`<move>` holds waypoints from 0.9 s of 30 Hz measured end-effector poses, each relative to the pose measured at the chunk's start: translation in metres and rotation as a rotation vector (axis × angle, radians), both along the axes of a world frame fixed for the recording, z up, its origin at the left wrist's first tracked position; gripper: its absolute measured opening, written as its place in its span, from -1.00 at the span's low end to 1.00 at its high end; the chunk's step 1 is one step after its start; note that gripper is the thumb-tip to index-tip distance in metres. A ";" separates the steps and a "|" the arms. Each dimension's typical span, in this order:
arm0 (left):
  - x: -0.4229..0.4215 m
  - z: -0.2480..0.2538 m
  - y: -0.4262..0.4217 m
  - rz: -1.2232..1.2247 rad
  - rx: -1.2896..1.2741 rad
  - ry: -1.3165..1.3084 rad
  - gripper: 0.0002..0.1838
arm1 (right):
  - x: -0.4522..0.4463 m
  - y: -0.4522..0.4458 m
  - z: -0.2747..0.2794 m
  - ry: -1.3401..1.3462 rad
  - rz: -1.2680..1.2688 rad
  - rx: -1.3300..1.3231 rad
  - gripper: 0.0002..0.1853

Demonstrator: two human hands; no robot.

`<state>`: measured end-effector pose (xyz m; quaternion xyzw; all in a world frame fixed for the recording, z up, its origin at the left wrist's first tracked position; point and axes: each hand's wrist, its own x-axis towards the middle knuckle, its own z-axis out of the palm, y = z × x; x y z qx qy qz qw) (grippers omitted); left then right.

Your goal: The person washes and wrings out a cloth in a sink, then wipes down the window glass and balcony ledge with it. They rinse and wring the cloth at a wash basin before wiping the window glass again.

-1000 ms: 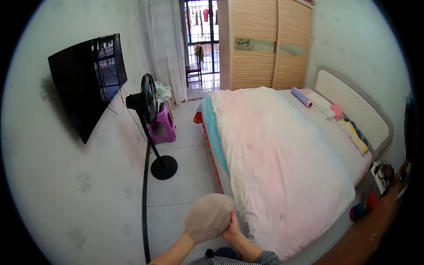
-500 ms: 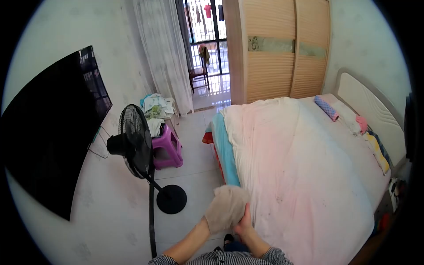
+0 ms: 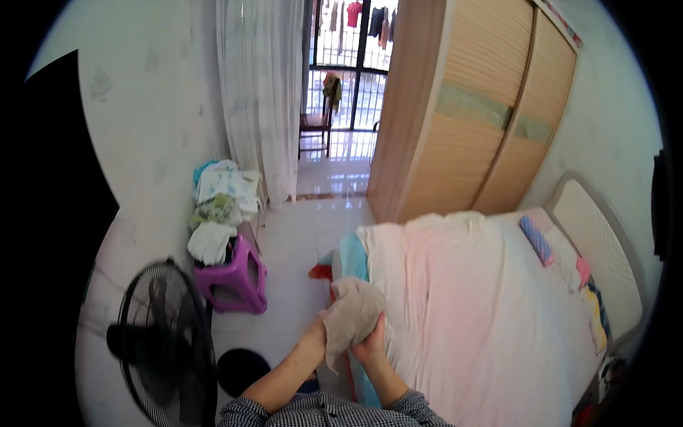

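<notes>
A crumpled beige cloth (image 3: pixel 353 313) is held up in front of my body, over the floor beside the bed's near left edge. My left hand (image 3: pixel 324 322) is at the cloth's left side, mostly covered by it, so its fingers are hidden. On the right side my right hand (image 3: pixel 372 341) grips the cloth, with the thumb pointing up along its edge. One corner of the cloth hangs down between my wrists.
The bed with a pale pink quilt (image 3: pixel 455 306) lies to the right. A black standing fan (image 3: pixel 163 349) is at the lower left, beside a purple stool (image 3: pixel 242 281) and piled clothes (image 3: pixel 224 192). A wooden wardrobe (image 3: pixel 477 107) and a chair (image 3: pixel 316 122) stand farther back.
The view has moved forward along the bed, bringing the fan and stool nearer. The cloth went from spread and rounded to bunched, with a corner now drooping.
</notes>
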<state>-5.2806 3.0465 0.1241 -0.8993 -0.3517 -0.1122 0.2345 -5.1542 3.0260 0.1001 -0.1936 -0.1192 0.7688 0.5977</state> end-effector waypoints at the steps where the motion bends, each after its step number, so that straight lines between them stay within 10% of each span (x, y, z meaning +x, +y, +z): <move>1: -0.006 0.002 0.039 0.021 0.092 0.102 -0.58 | -0.008 0.034 0.005 -0.025 -0.050 0.028 -0.19; 3: -0.011 0.000 0.114 0.065 0.382 0.501 -0.58 | -0.021 0.092 0.007 -0.068 -0.157 0.067 -0.21; 7: -0.019 -0.001 0.211 -0.043 2.210 2.402 -0.62 | -0.027 0.175 0.029 -0.059 -0.201 0.003 -0.24; 14: -0.079 -0.039 0.422 -0.281 2.382 2.554 -0.66 | -0.054 0.393 -0.001 -0.082 -0.265 -0.022 -0.25; 27: -0.234 -0.037 0.786 -0.956 1.743 3.264 -0.57 | -0.165 0.809 0.015 -0.247 -0.087 -0.067 -0.42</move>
